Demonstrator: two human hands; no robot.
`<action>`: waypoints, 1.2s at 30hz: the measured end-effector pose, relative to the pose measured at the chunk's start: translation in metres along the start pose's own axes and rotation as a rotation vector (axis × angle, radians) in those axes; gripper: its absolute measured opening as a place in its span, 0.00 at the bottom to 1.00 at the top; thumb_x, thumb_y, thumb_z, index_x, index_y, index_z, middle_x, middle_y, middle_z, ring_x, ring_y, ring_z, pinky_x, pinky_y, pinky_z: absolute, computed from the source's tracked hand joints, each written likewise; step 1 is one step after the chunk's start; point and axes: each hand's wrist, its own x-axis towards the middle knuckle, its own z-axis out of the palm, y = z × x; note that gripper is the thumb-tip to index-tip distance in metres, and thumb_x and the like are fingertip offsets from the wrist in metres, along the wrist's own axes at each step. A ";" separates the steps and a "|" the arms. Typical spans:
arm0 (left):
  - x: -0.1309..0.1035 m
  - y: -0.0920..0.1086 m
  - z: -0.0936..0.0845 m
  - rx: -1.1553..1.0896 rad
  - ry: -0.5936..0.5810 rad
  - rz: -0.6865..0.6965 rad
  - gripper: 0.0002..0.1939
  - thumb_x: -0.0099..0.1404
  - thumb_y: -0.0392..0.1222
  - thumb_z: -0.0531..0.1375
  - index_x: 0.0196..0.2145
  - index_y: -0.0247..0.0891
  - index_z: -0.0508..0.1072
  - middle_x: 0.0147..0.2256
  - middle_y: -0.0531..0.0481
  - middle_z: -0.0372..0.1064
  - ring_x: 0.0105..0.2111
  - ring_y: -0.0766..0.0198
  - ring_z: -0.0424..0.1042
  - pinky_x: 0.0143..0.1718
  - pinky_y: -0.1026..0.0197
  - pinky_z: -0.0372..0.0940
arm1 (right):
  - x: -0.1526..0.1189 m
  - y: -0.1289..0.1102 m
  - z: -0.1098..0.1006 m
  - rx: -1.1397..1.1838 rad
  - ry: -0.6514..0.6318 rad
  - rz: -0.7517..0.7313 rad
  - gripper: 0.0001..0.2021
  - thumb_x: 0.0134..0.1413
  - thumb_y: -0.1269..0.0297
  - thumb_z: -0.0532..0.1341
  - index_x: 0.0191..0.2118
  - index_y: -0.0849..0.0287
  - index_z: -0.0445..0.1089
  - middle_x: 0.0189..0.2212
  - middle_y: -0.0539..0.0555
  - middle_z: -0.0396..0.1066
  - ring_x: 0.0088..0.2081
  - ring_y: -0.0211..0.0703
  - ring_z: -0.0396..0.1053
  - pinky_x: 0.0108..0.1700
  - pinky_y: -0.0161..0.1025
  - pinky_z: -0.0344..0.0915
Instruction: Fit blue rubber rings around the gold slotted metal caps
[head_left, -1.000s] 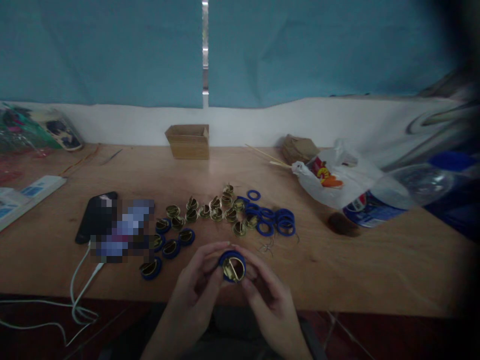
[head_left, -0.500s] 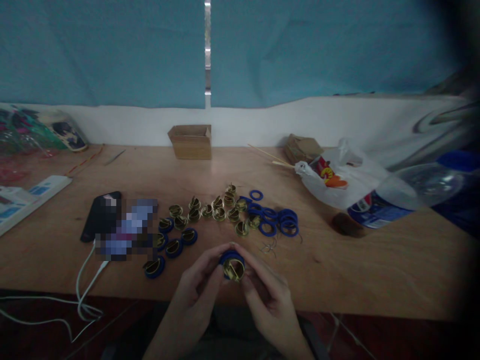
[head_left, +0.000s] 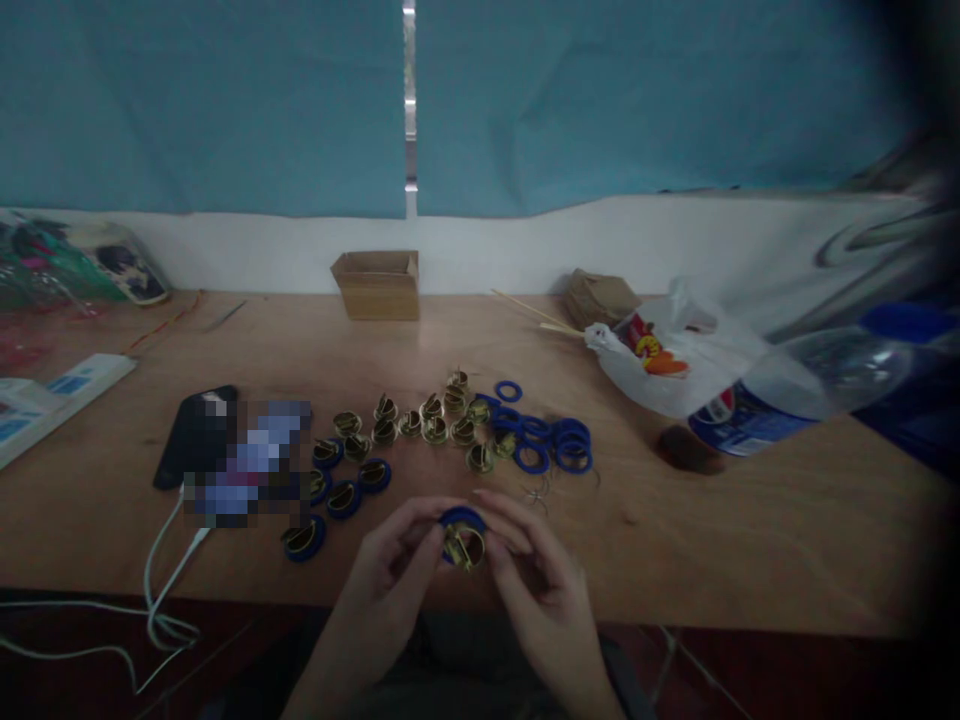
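Near the table's front edge, my left hand (head_left: pixel 401 560) and my right hand (head_left: pixel 536 570) hold one brass-coloured round piece (head_left: pixel 466 550) between them, with a blue ring (head_left: pixel 459 516) at its far side. The fingers of both hands are closed around it. Beyond my hands, several loose brass pieces (head_left: pixel 434 430) lie in a cluster. Left of them are several brass pieces with blue rings around them (head_left: pixel 343 498). Loose blue rings (head_left: pixel 573 446) lie to the right, some overlapping, beside thin wires (head_left: pixel 537 495).
A small open cardboard box (head_left: pixel 380 290) stands at the back. Two phones (head_left: pixel 195 440), one blurred out, lie left with white cables. A white power strip (head_left: pixel 67 395) is at far left. On the right are a plastic bag (head_left: pixel 697 350) and a lying bottle (head_left: pixel 772 410).
The brass piece between my hands has turned slightly, and the fingers of my right hand have shifted on it. The whole view has moved a little.
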 end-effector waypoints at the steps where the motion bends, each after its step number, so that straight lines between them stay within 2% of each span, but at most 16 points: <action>1: 0.000 0.001 0.000 -0.032 -0.003 -0.014 0.13 0.68 0.44 0.57 0.48 0.44 0.74 0.49 0.48 0.74 0.48 0.59 0.72 0.46 0.63 0.69 | 0.000 0.002 0.000 -0.007 -0.010 0.006 0.15 0.63 0.69 0.56 0.53 0.49 0.65 0.49 0.52 0.75 0.50 0.40 0.73 0.49 0.34 0.71; 4: 0.002 0.000 0.000 -0.086 0.012 -0.051 0.14 0.67 0.45 0.57 0.49 0.44 0.73 0.53 0.47 0.71 0.52 0.58 0.70 0.46 0.62 0.69 | 0.002 0.008 0.001 -0.047 -0.063 0.011 0.16 0.63 0.69 0.55 0.55 0.48 0.62 0.52 0.53 0.72 0.53 0.41 0.71 0.54 0.37 0.68; 8: 0.005 -0.004 0.000 -0.116 0.037 -0.066 0.11 0.66 0.44 0.59 0.44 0.40 0.73 0.46 0.45 0.76 0.46 0.58 0.75 0.45 0.61 0.69 | 0.005 0.011 0.001 -0.114 -0.090 0.032 0.15 0.62 0.66 0.57 0.53 0.50 0.63 0.50 0.53 0.73 0.49 0.41 0.73 0.52 0.38 0.68; 11: 0.007 -0.010 -0.001 -0.123 0.047 -0.038 0.09 0.63 0.41 0.61 0.42 0.39 0.72 0.44 0.44 0.77 0.47 0.58 0.74 0.48 0.60 0.68 | 0.006 0.015 -0.008 -0.258 0.056 0.063 0.10 0.61 0.62 0.58 0.47 0.54 0.67 0.38 0.53 0.76 0.39 0.42 0.75 0.42 0.37 0.71; 14: 0.010 -0.018 -0.003 -0.034 0.099 0.045 0.11 0.61 0.37 0.62 0.43 0.39 0.71 0.46 0.44 0.75 0.49 0.57 0.73 0.53 0.56 0.66 | 0.009 0.022 -0.025 -0.489 0.273 0.160 0.12 0.59 0.55 0.58 0.40 0.57 0.69 0.24 0.51 0.71 0.26 0.43 0.72 0.27 0.36 0.67; 17: 0.013 -0.031 -0.005 0.129 0.175 0.159 0.18 0.59 0.34 0.62 0.49 0.40 0.70 0.53 0.43 0.69 0.55 0.55 0.68 0.58 0.52 0.62 | 0.014 0.029 -0.042 -0.695 0.277 0.246 0.17 0.56 0.48 0.58 0.38 0.58 0.69 0.19 0.49 0.68 0.20 0.44 0.69 0.22 0.37 0.61; 20: 0.017 -0.048 -0.006 0.297 0.213 0.228 0.22 0.59 0.34 0.63 0.52 0.42 0.70 0.62 0.42 0.57 0.62 0.51 0.59 0.60 0.48 0.59 | 0.017 0.034 -0.049 -0.803 0.241 0.260 0.20 0.55 0.44 0.57 0.39 0.58 0.69 0.21 0.51 0.70 0.21 0.47 0.70 0.23 0.39 0.60; 22: 0.019 -0.056 -0.007 0.352 0.221 0.240 0.21 0.59 0.35 0.63 0.51 0.42 0.72 0.64 0.42 0.55 0.62 0.49 0.58 0.60 0.47 0.59 | 0.019 0.036 -0.049 -0.844 0.220 0.230 0.20 0.55 0.44 0.57 0.39 0.58 0.69 0.25 0.54 0.72 0.25 0.49 0.71 0.27 0.40 0.62; 26: 0.020 -0.063 -0.010 0.364 0.211 0.226 0.22 0.60 0.34 0.62 0.52 0.42 0.71 0.60 0.42 0.62 0.60 0.51 0.61 0.61 0.48 0.59 | 0.021 0.040 -0.047 -0.865 0.193 0.187 0.18 0.56 0.47 0.56 0.37 0.58 0.70 0.29 0.56 0.73 0.32 0.52 0.72 0.34 0.43 0.64; 29: 0.020 -0.061 -0.010 0.389 0.180 0.193 0.22 0.60 0.33 0.61 0.53 0.41 0.70 0.56 0.43 0.68 0.57 0.53 0.66 0.60 0.47 0.59 | 0.022 0.042 -0.047 -0.882 0.194 0.202 0.18 0.55 0.47 0.56 0.36 0.58 0.70 0.29 0.57 0.73 0.33 0.53 0.71 0.34 0.44 0.64; 36: 0.021 -0.052 -0.006 0.375 0.191 0.157 0.25 0.60 0.33 0.61 0.55 0.39 0.65 0.55 0.42 0.69 0.56 0.54 0.67 0.60 0.48 0.60 | 0.023 0.043 -0.046 -0.854 0.223 0.198 0.17 0.55 0.48 0.56 0.34 0.59 0.69 0.29 0.58 0.73 0.32 0.52 0.71 0.33 0.44 0.63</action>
